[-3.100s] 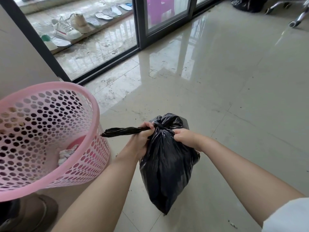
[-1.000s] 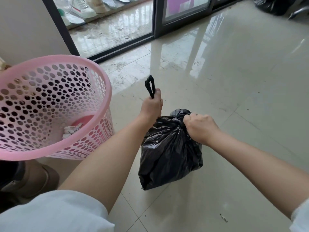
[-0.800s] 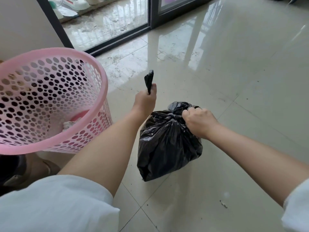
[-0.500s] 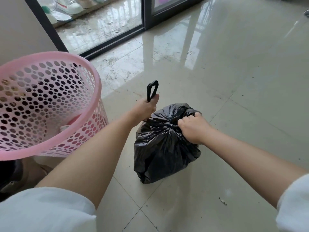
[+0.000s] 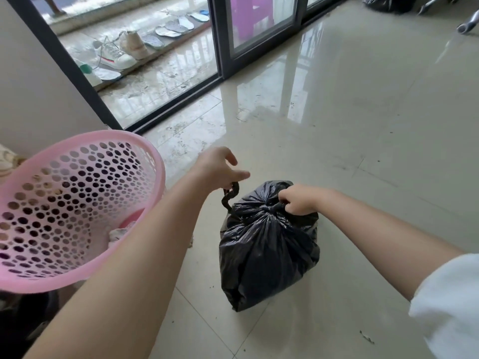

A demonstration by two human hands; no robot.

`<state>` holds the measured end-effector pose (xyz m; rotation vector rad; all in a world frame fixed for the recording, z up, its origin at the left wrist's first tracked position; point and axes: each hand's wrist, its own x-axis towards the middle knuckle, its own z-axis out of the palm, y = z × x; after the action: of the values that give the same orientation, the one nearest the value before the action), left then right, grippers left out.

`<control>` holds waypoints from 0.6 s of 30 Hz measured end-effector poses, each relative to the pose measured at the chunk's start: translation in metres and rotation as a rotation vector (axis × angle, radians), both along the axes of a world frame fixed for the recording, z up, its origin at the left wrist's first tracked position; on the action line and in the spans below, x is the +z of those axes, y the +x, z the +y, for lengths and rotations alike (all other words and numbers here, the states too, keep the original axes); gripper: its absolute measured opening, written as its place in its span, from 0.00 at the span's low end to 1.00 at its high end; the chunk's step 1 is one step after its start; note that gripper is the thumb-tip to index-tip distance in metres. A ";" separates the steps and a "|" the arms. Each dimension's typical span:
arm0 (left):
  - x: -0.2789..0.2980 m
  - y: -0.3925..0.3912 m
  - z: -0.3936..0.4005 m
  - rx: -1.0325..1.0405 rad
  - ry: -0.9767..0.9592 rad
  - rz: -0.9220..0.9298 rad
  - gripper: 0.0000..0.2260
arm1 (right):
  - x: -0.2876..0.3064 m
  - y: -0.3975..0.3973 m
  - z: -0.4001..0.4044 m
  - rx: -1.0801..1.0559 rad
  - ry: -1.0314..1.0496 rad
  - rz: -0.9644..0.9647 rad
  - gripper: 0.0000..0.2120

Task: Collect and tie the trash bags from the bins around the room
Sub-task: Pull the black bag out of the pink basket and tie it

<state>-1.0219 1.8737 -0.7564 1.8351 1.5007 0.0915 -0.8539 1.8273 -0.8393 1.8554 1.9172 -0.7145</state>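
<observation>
Though the bag [image 5: 267,244] at frame centre is already bunched at its neck, the knot looks unfinished — the right hand [image 5: 298,200] grips the neck while the left hand [image 5: 217,168] pinches the twisted tail [image 5: 229,196]. Another bag [image 5: 383,2] waits upper right; the bin [image 5: 77,203] at left holds scraps.

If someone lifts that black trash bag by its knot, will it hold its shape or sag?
Probably sag: the trash bag is thin, crinkled plastic that bulges unevenly. It looks fairly light, since the right hand alone grips the knot. The glossy film may be slippery.
</observation>
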 end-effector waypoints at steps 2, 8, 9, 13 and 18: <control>-0.003 -0.003 0.000 -0.124 0.030 0.192 0.12 | 0.001 -0.005 0.007 -0.006 -0.003 0.015 0.16; -0.006 0.002 0.009 -0.256 0.190 0.666 0.14 | 0.006 -0.006 0.023 0.060 -0.065 -0.051 0.10; -0.003 0.005 0.015 -0.266 0.206 0.691 0.13 | 0.009 -0.006 0.028 0.062 -0.068 -0.061 0.08; 0.021 0.013 0.037 -0.405 0.075 0.643 0.10 | 0.028 -0.008 0.043 -0.001 -0.095 -0.030 0.17; 0.083 0.037 0.034 -0.531 0.020 0.362 0.06 | 0.091 0.008 0.030 -0.249 -0.007 -0.010 0.16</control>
<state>-0.9846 1.9072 -0.6733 2.2922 1.1834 -0.5053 -0.8457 1.8575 -0.7487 2.1123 1.6916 -0.7847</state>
